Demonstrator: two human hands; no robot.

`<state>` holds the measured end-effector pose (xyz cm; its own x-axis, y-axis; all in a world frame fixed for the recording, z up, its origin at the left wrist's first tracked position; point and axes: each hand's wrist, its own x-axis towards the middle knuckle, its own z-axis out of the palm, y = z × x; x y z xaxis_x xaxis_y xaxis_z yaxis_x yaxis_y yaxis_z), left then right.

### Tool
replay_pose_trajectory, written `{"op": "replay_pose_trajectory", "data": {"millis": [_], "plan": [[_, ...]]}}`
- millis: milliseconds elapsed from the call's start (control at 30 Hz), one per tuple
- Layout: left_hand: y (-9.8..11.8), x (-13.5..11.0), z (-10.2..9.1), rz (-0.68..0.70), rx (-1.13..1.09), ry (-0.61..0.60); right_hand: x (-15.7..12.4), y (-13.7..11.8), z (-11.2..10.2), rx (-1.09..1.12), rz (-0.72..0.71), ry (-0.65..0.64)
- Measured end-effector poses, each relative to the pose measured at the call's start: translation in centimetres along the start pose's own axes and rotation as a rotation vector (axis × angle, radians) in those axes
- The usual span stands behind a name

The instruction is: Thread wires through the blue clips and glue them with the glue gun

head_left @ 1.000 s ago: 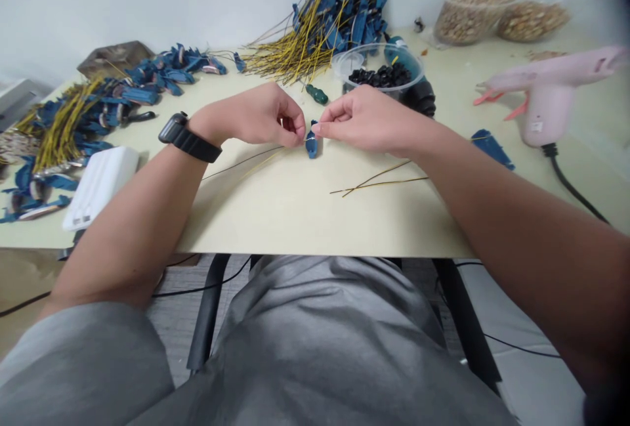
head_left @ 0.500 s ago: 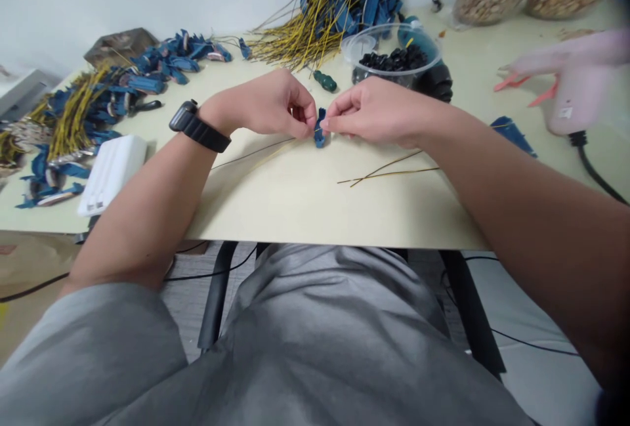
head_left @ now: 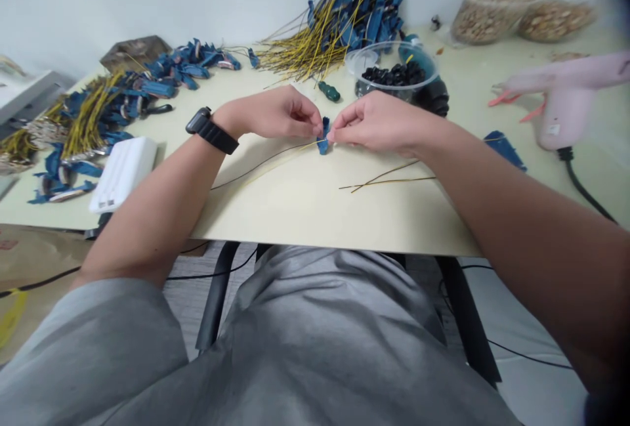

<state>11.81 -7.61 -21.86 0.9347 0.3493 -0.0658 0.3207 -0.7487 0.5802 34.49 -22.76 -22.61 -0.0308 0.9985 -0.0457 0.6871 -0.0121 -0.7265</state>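
My left hand (head_left: 280, 113), with a black watch (head_left: 211, 130) on its wrist, pinches a small blue strip (head_left: 323, 135) from the left, fingers closed. My right hand (head_left: 377, 122) pinches the same blue strip from the right, fingertips together. A thin yellow and black wire (head_left: 256, 167) trails from the pinch leftward across the cream table (head_left: 305, 209). Both hands rest low over the table's middle.
Loose yellow wires (head_left: 384, 180) lie right of the hands. A clear bowl of black beads (head_left: 394, 75) and a green screwdriver (head_left: 329, 91) sit behind. Piles of blue-tipped wires (head_left: 344, 12) fill the back and left (head_left: 98, 117). A pink glue gun (head_left: 566, 98) stands right; a white box (head_left: 121, 173) lies left.
The hands stay pinched together on the blue strip with only small finger shifts; the view has shifted slightly as my head moved.
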Motion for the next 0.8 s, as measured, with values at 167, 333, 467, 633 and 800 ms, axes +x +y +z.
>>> {"op": "replay_pose_trajectory", "data": {"millis": [167, 333, 467, 633, 800], "plan": [[0.0, 0.1, 0.2, -0.001, 0.036, -0.031, 0.0, 0.2, -0.4, -0.018, 0.016, -0.054], [0.6, 0.1, 0.2, 0.005, 0.038, -0.051, -0.1, 0.2, -0.4, -0.031, 0.017, -0.073], [0.8, 0.1, 0.2, -0.001, 0.055, -0.056, -0.1, 0.2, -0.3, -0.023, 0.030, -0.063], [1.1, 0.2, 0.1, -0.005, 0.058, -0.086, -0.3, -0.3, -0.2, -0.010, 0.076, -0.080], [1.2, 0.2, 0.2, -0.020, 0.073, -0.098, -0.4, -0.6, -0.1, 0.037, 0.131, -0.085]]}}
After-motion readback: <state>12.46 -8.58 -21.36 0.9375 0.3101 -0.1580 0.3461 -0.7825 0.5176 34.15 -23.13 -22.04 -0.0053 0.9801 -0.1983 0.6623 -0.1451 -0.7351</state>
